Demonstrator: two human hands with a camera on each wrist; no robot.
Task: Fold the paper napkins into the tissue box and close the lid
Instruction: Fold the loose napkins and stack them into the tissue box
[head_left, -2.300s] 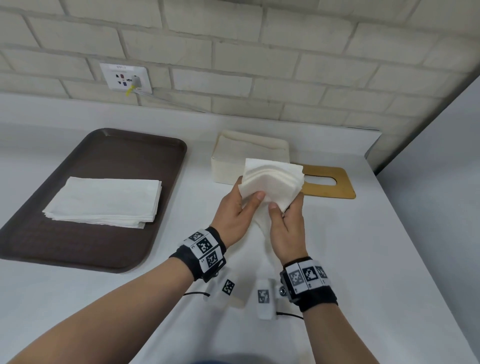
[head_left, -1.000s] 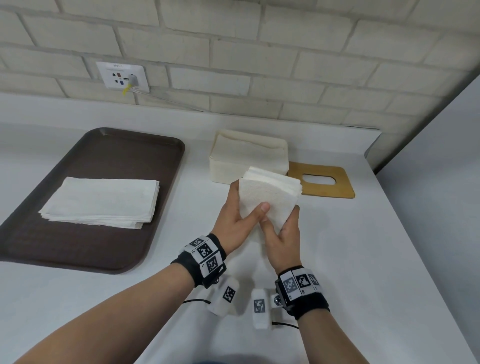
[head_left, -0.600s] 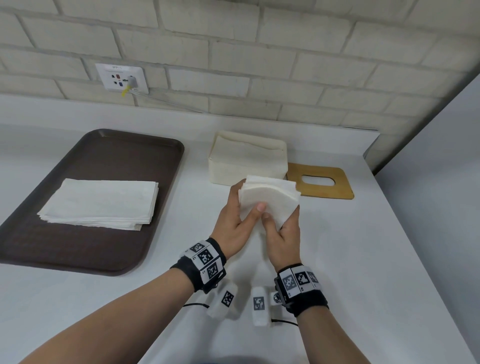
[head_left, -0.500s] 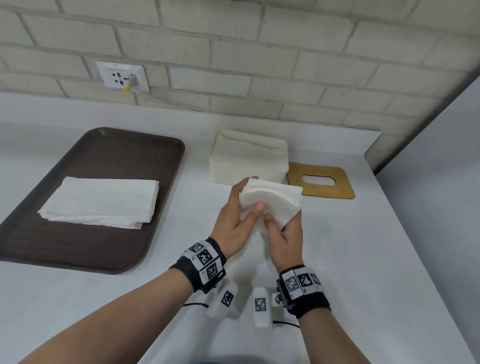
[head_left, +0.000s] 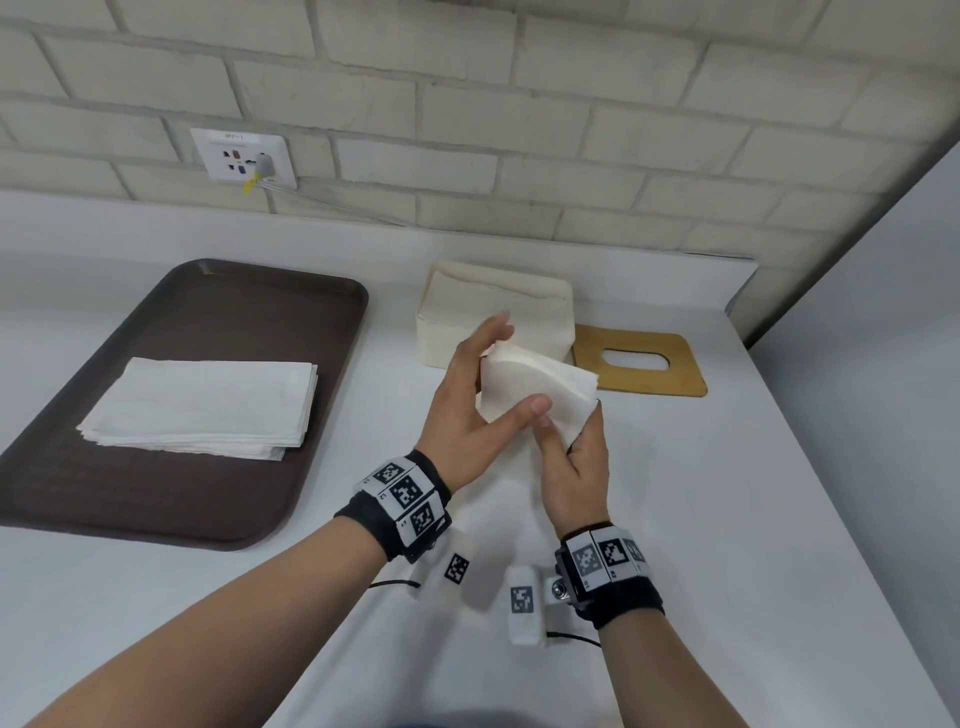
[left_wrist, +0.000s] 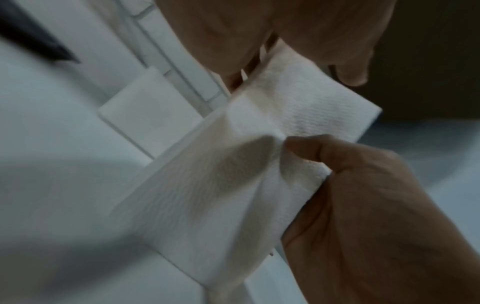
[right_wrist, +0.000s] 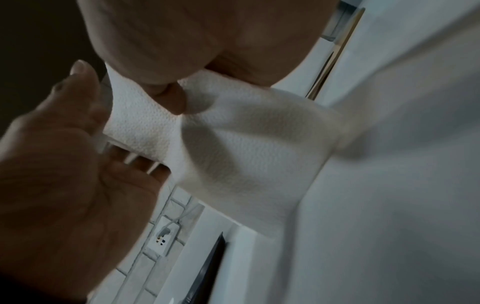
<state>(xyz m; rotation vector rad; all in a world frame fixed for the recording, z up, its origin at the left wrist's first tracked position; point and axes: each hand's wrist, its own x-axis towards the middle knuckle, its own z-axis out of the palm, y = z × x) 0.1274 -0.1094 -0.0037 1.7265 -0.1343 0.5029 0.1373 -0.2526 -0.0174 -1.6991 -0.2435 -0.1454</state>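
Observation:
A folded wad of white paper napkins (head_left: 540, 382) is held upright above the counter, just in front of the open cream tissue box (head_left: 493, 306). My right hand (head_left: 569, 422) pinches its lower part between thumb and fingers; the left wrist view shows that thumb (left_wrist: 301, 147) creasing the napkins (left_wrist: 221, 174). My left hand (head_left: 506, 369) has straight fingers up the back of the wad. Its thumb lies spread at the front and looks just off the paper in the right wrist view (right_wrist: 78, 69). The wooden lid (head_left: 675, 371) with its oval slot lies flat to the right of the box.
A brown tray (head_left: 218, 301) on the left carries a flat stack of unfolded napkins (head_left: 202, 410). The brick wall with a socket (head_left: 241, 161) stands behind. A grey panel closes the right side. Bare white counter (head_left: 727, 519) surrounds my hands.
The napkin wad has tipped over to the right and flattened. My left fingers have straightened up behind it and the thumb has eased off. The right hand keeps its pinch.

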